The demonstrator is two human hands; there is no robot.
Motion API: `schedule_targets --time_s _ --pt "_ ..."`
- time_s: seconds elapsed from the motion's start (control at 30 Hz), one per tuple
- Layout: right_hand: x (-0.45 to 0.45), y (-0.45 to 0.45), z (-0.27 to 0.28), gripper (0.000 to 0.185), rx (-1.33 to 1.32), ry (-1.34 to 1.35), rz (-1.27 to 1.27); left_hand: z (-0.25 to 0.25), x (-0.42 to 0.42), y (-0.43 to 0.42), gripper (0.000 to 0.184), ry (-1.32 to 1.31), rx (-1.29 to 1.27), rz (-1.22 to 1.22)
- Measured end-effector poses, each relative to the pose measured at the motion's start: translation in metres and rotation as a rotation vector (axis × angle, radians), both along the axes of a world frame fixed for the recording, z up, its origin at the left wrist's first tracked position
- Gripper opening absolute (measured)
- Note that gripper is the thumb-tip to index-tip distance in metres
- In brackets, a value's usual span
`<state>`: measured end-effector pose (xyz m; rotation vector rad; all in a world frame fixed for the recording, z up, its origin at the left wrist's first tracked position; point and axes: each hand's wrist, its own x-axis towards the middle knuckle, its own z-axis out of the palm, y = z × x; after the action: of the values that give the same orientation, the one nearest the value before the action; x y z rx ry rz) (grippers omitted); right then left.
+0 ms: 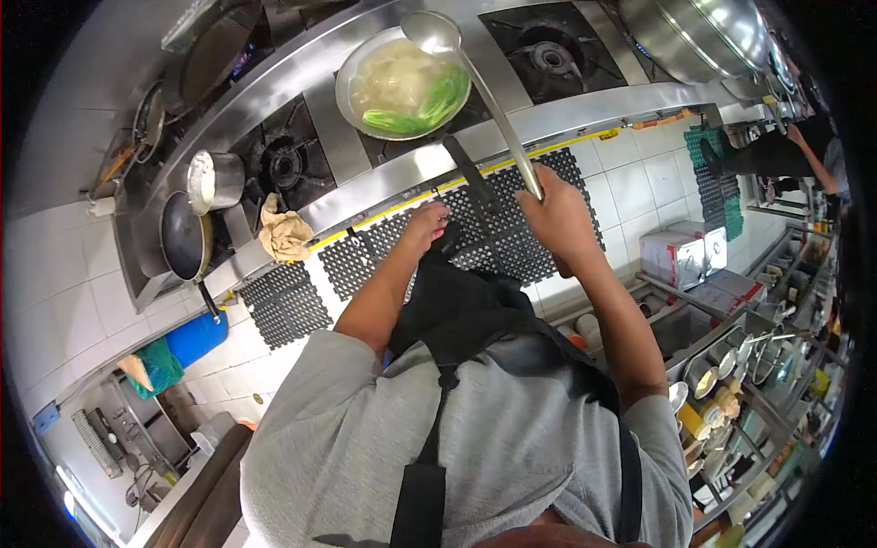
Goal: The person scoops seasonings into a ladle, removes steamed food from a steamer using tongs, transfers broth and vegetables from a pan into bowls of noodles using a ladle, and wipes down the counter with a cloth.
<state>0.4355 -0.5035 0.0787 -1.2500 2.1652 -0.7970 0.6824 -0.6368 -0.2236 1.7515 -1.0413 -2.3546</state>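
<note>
My right hand [557, 217] is wrapped round the long metal handle of a ladle [501, 114]. The ladle's bowl [431, 34] is over the far rim of a wok [344, 99] on the stove. Cloudy, bubbling liquid [393, 78] fills the wok, with green leafy stalks [425, 108] along its near right side. The wok's dark handle [469, 173] points toward me. My left hand [425, 228] is beside that handle, apart from it, in front of the stove edge. Its fingers are loosely bent and somewhat apart, and I see nothing in them.
Left along the stove are a crumpled cloth [284, 230], a saucepan [219, 180] and a frying pan [185, 237]. A large steel pot [699, 41] stands at the far right. Black mats [534, 233] cover the floor. Another person [804, 155] is at the right edge, near boxes [674, 256].
</note>
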Motion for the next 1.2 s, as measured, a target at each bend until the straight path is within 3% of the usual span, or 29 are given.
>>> schedule_targets --time_s 0.03,0.1,0.2,0.23,0.27,0.3,0.37,0.43,0.5,0.57,0.6,0.7,0.8,0.83,1.03,1.2 --pt "0.009 -0.014 -0.007 0.040 0.020 0.135 -0.001 0.026 -0.003 -0.001 0.050 0.224 0.043 0.025" --pt "0.025 -0.034 -0.020 0.037 0.119 0.130 -0.002 0.097 -0.028 -0.007 0.050 0.489 0.130 0.098" --pt "0.052 -0.047 -0.030 0.037 0.114 0.216 -0.044 0.132 -0.051 -0.015 0.048 0.817 0.336 0.187" --pt "0.059 -0.050 -0.027 0.034 0.180 0.049 -0.043 0.134 -0.060 -0.018 0.045 0.983 0.446 0.211" --pt "0.064 -0.054 -0.023 0.031 0.241 -0.115 -0.046 0.132 -0.069 -0.019 0.045 0.995 0.456 0.215" --pt "0.067 -0.058 -0.019 0.031 0.248 -0.102 -0.049 0.131 -0.078 -0.019 0.038 0.947 0.477 0.248" --pt "0.075 -0.068 -0.003 0.026 0.273 -1.041 -0.251 0.141 -0.086 -0.022 0.031 0.903 0.503 0.272" --pt "0.088 -0.072 0.014 0.026 0.203 -1.187 -0.377 0.158 -0.088 -0.024 0.018 0.662 0.621 0.478" --pt "0.094 -0.072 0.022 0.029 0.152 -1.486 -0.456 0.177 -0.072 -0.025 0.021 0.570 0.608 0.467" --pt "0.101 -0.068 0.025 0.031 0.120 -1.471 -0.496 0.176 -0.052 -0.023 0.023 0.668 0.260 0.377" --pt "0.105 -0.065 0.026 0.033 0.145 -1.364 -0.475 0.169 -0.044 -0.021 0.028 0.563 0.126 0.329" --pt "0.120 -0.061 0.042 0.035 0.151 -1.165 -0.465 0.201 -0.012 -0.041 0.027 0.505 0.109 0.225" --pt "0.125 -0.051 0.046 0.033 0.255 -0.803 -0.392 0.194 0.007 -0.056 0.020 0.512 0.082 0.128" --pt "0.127 -0.048 0.046 0.033 0.243 -0.804 -0.408 0.189 0.015 -0.062 0.020 0.513 0.083 0.109" --pt "0.126 -0.019 0.034 0.040 0.226 -0.109 -0.363 0.181 0.050 -0.089 0.019 0.544 0.127 -0.040" --pt "0.125 -0.005 0.045 0.044 0.243 0.009 -0.373 0.196 0.066 -0.092 0.019 0.515 0.110 -0.108"
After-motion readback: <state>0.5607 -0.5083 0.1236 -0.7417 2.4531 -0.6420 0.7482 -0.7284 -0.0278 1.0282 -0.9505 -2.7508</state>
